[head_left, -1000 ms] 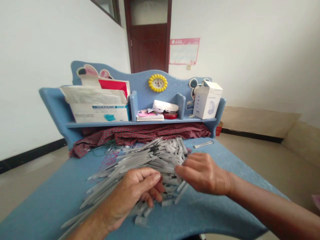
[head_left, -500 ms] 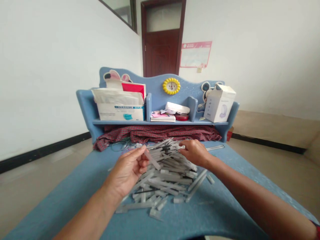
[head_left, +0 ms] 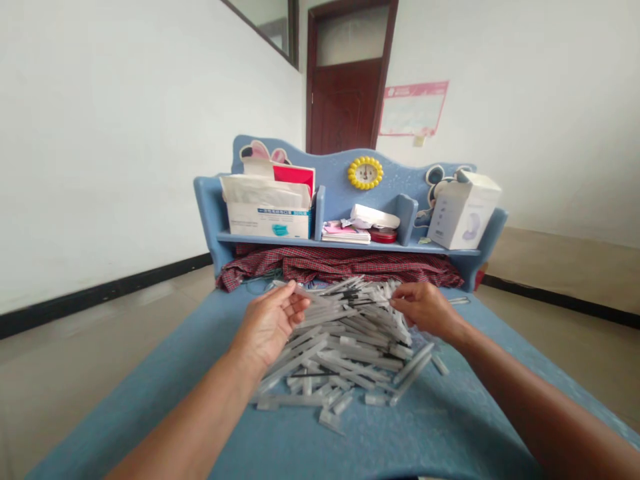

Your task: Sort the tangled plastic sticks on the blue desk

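Note:
A heap of translucent plastic tubes and caps [head_left: 350, 360], mixed with several dark thin rods, lies on the blue table [head_left: 400, 443]. My left hand [head_left: 273, 320] is over the heap's left side, thumb and forefinger pinched on a translucent tube [head_left: 306, 293] that points right. At the heap's upper right, my right hand [head_left: 427, 308] has its fingers pressed together beside the pieces. What those fingers hold, if anything, is too small to make out.
Behind the heap lies a red checked cloth [head_left: 345, 265] under a blue shelf [head_left: 300, 241]. The shelf bears a mask box [head_left: 267, 217], booklets [head_left: 345, 233], a red tin [head_left: 383, 236] and a white box [head_left: 463, 212]. A yellow clock [head_left: 365, 173] is above.
The camera view has shifted, so the scene sits further right. The tube in my left hand has turned from slanting down to lying flatter. My right hand stays near the heap's upper right.

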Motion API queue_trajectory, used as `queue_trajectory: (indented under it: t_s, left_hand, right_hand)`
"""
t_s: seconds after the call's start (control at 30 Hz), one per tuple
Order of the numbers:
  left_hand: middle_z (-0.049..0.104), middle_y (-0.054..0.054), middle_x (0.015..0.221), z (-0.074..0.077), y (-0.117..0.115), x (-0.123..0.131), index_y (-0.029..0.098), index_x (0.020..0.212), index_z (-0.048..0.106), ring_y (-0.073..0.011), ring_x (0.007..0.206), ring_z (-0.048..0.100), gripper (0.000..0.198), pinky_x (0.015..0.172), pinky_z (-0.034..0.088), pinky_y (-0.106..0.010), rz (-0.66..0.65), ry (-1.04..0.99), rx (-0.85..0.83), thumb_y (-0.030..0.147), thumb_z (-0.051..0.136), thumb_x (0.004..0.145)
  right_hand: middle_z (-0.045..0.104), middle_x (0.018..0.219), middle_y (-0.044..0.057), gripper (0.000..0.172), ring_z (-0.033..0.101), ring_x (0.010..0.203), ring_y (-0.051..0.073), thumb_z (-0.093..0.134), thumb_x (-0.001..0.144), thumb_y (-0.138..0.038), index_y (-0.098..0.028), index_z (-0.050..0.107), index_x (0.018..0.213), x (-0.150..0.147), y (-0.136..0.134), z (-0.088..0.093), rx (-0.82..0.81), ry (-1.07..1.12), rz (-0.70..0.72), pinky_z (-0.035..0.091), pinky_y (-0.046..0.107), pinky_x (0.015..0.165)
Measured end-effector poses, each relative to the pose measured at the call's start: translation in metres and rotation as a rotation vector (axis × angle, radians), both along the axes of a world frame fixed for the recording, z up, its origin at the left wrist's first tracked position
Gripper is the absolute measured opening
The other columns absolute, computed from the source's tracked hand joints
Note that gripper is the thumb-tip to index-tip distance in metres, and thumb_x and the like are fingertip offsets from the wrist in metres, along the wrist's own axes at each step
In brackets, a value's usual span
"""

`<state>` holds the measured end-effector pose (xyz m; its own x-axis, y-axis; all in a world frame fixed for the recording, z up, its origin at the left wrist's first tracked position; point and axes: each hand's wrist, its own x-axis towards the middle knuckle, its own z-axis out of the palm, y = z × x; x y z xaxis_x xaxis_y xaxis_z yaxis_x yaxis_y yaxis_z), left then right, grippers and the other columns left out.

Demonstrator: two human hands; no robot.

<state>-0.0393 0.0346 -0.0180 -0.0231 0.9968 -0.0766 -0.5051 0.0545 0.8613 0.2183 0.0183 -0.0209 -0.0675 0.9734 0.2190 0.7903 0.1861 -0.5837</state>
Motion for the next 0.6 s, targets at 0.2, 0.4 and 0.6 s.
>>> queue_trajectory:
  t_s: [0.2,0.4,0.6]
  left_hand:
    - [0.062,-0.003,0.059,-0.002,0.002,0.0,0.011,0.068,0.055,-0.0125,0.053,0.063,0.011,0.042,0.045,-0.018,0.034,-0.064,-0.007,0.01,0.053,0.08]
    - [0.063,-0.004,0.06,-0.007,0.003,-0.001,0.011,0.069,0.053,-0.0125,0.055,0.063,0.012,0.045,0.047,-0.018,0.038,-0.109,0.012,0.009,0.051,0.081]
    - [0.062,-0.004,0.06,-0.009,0.006,-0.004,0.011,0.069,0.054,-0.0115,0.054,0.063,0.014,0.045,0.047,-0.018,0.057,-0.126,0.016,0.009,0.05,0.082]
  right_hand:
    - [0.05,0.039,-0.004,0.026,0.038,0.03,0.006,0.055,0.072,-0.039,-0.013,0.061,0.071,0.004,-0.029,0.0,0.021,0.436,-0.036,0.028,0.017,0.032]
    - [0.052,0.042,-0.002,0.027,0.04,0.033,0.007,0.057,0.072,-0.04,-0.014,0.062,0.069,-0.003,-0.047,0.001,-0.02,0.559,0.016,0.031,0.018,0.033]
    - [0.052,0.041,-0.003,0.026,0.04,0.032,0.007,0.058,0.071,-0.041,-0.016,0.062,0.068,-0.005,-0.05,0.003,-0.01,0.56,-0.004,0.031,0.019,0.033]
